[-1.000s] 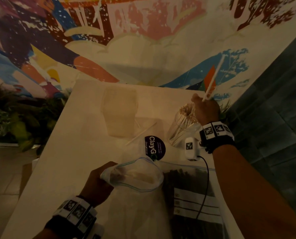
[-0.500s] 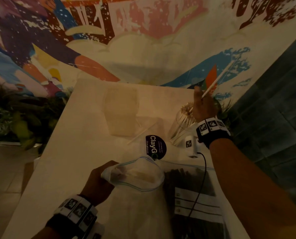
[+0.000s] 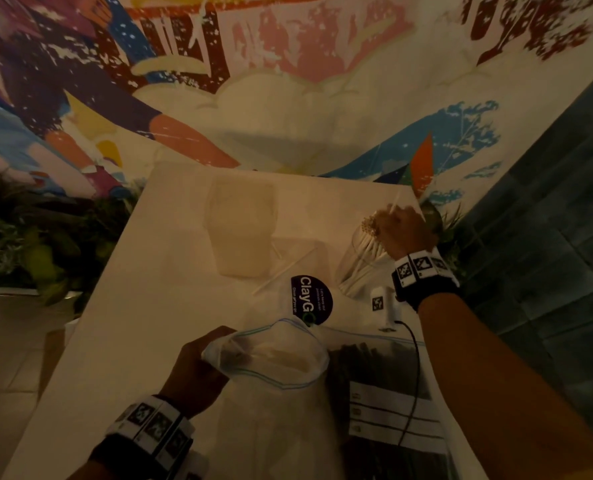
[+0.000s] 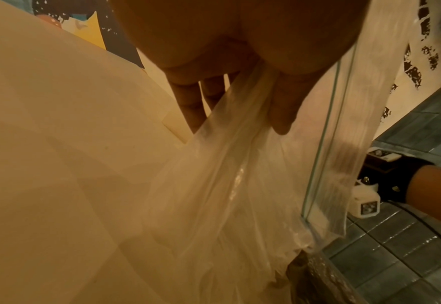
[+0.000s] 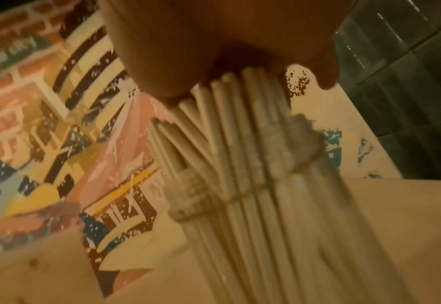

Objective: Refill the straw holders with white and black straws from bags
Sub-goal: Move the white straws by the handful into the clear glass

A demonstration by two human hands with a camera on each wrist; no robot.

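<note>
Two bags lie at the worktop's near edge: my left hand pinches the mouth of the clear bag open, and the bag of black straws lies beside it, toward the right edge. My right hand sits on the white straws in the glass holder by the far right corner, fingers curled on one straw. I judge white refilling nearly done. Next, seat that straw, then fetch more. One loose straw lies mid-worktop; one empty holder behind it.
</note>
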